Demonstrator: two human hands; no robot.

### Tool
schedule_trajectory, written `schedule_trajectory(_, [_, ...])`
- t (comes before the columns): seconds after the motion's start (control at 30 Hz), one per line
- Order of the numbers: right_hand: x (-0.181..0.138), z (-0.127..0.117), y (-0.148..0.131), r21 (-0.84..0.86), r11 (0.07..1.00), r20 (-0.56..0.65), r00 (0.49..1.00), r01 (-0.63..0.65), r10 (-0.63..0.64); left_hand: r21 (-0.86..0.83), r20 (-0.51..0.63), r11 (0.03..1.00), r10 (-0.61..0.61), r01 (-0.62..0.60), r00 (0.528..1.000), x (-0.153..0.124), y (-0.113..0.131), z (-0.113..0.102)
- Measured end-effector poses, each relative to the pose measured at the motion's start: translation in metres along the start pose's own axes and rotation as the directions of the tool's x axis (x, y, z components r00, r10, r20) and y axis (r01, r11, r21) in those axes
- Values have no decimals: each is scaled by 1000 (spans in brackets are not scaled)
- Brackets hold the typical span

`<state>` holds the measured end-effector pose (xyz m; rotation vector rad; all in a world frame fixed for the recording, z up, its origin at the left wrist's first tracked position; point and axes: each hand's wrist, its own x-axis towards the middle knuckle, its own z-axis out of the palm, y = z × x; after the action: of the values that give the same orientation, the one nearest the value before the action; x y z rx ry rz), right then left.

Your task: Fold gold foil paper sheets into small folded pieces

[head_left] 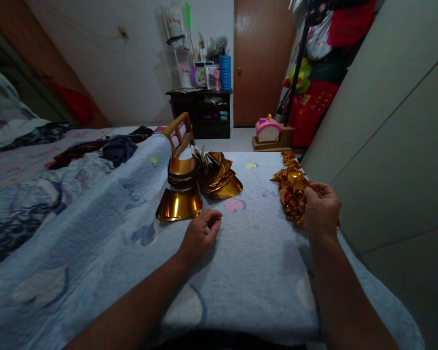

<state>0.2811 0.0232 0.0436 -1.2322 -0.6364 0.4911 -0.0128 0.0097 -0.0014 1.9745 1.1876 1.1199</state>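
My left hand [201, 233] hovers or rests low over the quilted cloth, its fingers loosely curled with a small gap to the thumb and nothing visible between them. Just beyond it lies a stack of shiny gold fan-shaped sheets [179, 204]. More gold sheets [222, 177] are fanned out behind, partly overlapping. On the right, my right hand [321, 206] is at a pile of folded gold foil pieces [292, 187], thumb and fingers pinched together. A gold piece seems to be in that pinch, though the fingers and the pile hide most of it.
A pale blue quilted cloth [251, 272] with heart patterns covers the surface. A wooden chair back [178, 133] stands at its far left. Rumpled clothes [118, 150] lie on a bed at left. A pale cabinet [397, 131] borders the right side. A pink toy [268, 130] sits beyond.
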Motion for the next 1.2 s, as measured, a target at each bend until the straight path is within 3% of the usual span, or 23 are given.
schedule_trajectory(0.23, [14,-5,3,53,993,-137,984,-105,111,74,-2,996,43,-42,999,1,-6,-3])
schedule_trajectory(0.33, [9,0,7,70,997,-118,992,-45,53,80,-12,996,50,-49,999,1,-5,-4])
schedule_trajectory(0.43, [-8,7,15,-6,992,24,992,128,-128,96,-20,994,58,-56,998,2,-5,-4])
schedule_trajectory(0.53, [-31,15,29,-183,944,233,945,275,-230,137,-30,986,101,-96,994,2,-7,-5])
schedule_trajectory(0.63, [-48,21,43,-269,852,475,832,449,-288,274,-118,951,179,-141,977,5,-9,-9])
schedule_trajectory(0.7, [-53,22,50,-277,808,583,760,520,-289,397,-201,913,183,-91,962,8,-13,-14])
schedule_trajectory(0.8, [-51,22,54,-288,781,641,718,554,-273,537,-285,841,104,69,953,13,-24,-21])
schedule_trajectory(0.9, [-46,20,54,-315,768,647,718,558,-256,624,-260,762,-9,175,965,15,-38,-24])
schedule_trajectory(1.07, [-42,18,57,-354,742,649,720,570,-243,687,-137,692,-177,223,975,16,-50,-21])
schedule_trajectory(1.2, [-40,19,59,-379,733,650,726,565,-224,718,-100,654,-240,237,966,17,-48,-19])
